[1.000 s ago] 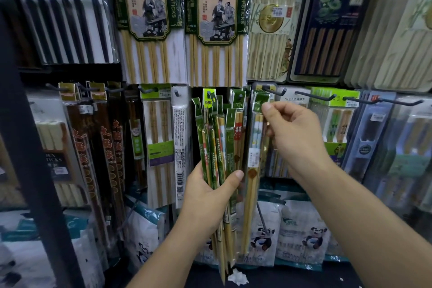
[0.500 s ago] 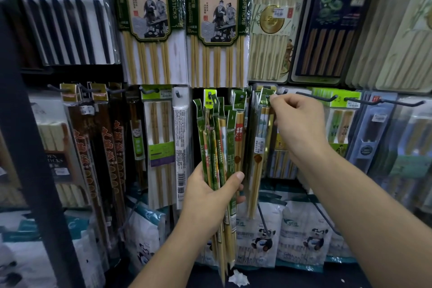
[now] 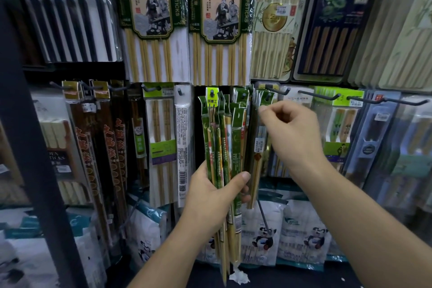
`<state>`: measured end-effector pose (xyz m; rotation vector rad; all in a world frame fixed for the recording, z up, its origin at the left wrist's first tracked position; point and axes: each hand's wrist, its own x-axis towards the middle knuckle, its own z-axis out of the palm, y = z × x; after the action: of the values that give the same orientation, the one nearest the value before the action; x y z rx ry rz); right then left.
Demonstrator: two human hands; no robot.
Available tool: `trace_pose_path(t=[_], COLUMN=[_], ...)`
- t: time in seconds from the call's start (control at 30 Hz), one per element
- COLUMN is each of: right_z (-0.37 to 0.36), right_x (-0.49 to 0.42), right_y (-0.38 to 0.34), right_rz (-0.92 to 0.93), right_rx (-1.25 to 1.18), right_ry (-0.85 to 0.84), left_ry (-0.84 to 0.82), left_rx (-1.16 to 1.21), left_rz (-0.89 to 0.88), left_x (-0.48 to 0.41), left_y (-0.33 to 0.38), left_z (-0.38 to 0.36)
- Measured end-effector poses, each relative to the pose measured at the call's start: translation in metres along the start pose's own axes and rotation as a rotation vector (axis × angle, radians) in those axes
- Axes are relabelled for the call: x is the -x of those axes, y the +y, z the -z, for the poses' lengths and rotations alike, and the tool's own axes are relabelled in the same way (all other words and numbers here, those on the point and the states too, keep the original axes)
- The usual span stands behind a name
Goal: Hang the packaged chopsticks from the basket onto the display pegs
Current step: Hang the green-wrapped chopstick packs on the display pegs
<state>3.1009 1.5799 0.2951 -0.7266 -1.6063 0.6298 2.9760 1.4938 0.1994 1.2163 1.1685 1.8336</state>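
Observation:
My left hand (image 3: 215, 196) grips a bundle of several green-carded chopstick packs (image 3: 222, 138), held upright in front of the middle row of the display. Just right of the bundle, one narrow pack (image 3: 257, 147) hangs from a dark peg (image 3: 268, 95). My right hand (image 3: 292, 135) hovers beside that pack's top with its fingers curled and nothing in them, the index fingertip close to the pack's edge. The basket is out of view.
Long dark pegs (image 3: 318, 96) stick out to the right, over more hanging packs. Large hot-pot chopstick packs (image 3: 149, 18) hang above, dark-stick packs (image 3: 105, 135) at left, panda-printed bags (image 3: 264, 234) below. A dark shelf upright (image 3: 35, 147) stands at the left.
My right hand carried one pack up to the peg, hung it and drew back slightly down and right. The left hand kept the bundle still.

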Motion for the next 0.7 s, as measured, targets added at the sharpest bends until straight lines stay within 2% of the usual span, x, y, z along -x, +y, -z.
trace_pose_path(t=[0.1,0.2,0.3,0.4,0.53,0.7], right_z=[-0.003,-0.004,-0.002,0.003,0.008,0.005], right_x=[0.012,0.015,0.013,0.004,-0.015,-0.027], right_y=[-0.005,-0.004,-0.001,-0.002,-0.004,0.0], right_rz=[-0.023,-0.092,-0.15,-0.185,-0.177,-0.124], right_rx=[-0.083,-0.132,-0.186,-0.212,-0.168,-0.108], right_ry=[-0.224,-0.286,-0.254,-0.127,0.038,0.06], left_ry=[-0.026,-0.028,-0.021,0.043,0.06,0.042], left_rx=[0.043,0.059,0.011,-0.065,0.077,0.077], left_rz=[-0.01,-0.014,-0.007,-0.014,0.036,0.032], left_x=[0.0,0.0,0.0,0.0,-0.002,-0.003], left_y=[0.0,0.0,-0.002,-0.004,-0.006,-0.007], left_z=[0.0,-0.001,0.0,0.001,0.003,0.003])
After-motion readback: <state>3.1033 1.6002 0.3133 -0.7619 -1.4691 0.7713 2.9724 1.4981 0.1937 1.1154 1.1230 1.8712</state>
